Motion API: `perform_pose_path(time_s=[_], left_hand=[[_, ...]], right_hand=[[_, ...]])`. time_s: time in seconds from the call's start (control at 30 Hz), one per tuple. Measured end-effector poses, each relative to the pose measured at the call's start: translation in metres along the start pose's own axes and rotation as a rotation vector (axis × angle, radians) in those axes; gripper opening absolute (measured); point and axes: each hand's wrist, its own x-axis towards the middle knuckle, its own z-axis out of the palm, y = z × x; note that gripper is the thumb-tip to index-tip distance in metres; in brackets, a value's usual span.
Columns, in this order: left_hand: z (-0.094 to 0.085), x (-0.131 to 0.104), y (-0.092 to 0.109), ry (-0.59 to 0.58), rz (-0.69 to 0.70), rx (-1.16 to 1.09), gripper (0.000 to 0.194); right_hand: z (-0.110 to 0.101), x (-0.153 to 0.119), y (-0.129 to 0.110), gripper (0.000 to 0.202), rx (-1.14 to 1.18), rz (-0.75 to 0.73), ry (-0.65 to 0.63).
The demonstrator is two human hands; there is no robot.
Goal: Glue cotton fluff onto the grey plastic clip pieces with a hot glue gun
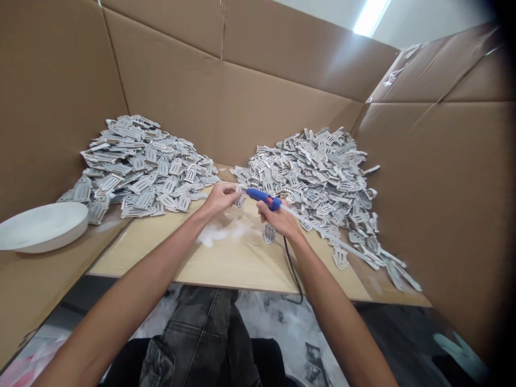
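Note:
My right hand [278, 217] is closed around a blue hot glue gun [260, 196], whose tip points left. A long pale glue stick [296, 215] sticks out of its rear, and a black cord [291, 263] hangs down from it. My left hand [221, 198] pinches a small grey-white slotted piece [241, 199] right at the tip of the gun. Whether the tip touches the piece I cannot tell. Just below my right hand, another slotted piece [269, 234] lies on the wooden board [161, 252].
Big heaps of the same slotted pieces rise at left [153, 166] and right [318, 177]. A white bowl [44, 242] stands at far left. White powdery patches [221, 231] mark the board. Cardboard walls [282, 107] enclose the back and sides.

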Motion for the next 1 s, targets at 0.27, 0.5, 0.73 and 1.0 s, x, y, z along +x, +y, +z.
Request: perform_pose_path(time_s=[0.27, 0.5, 0.73, 1.0], left_hand=[[0.001, -0.002, 0.005, -0.013, 0.017, 0.013, 0.025], [0.001, -0.003, 0.003, -0.029, 0.053, 0.003, 0.027], [0.002, -0.004, 0.0, -0.015, 0.074, 0.009, 0.027], [0.002, -0.003, -0.005, -0.001, 0.103, 0.015, 0.025]], right_hand=[[-0.001, -0.001, -0.004, 0.056, -0.011, 0.012, 0.004], [-0.002, -0.003, -0.011, 0.059, -0.116, 0.052, 0.01], [0.003, -0.002, -0.006, 0.061, -0.065, 0.044, 0.052], [0.004, -0.002, -0.006, 0.062, -0.064, 0.043, 0.051]])
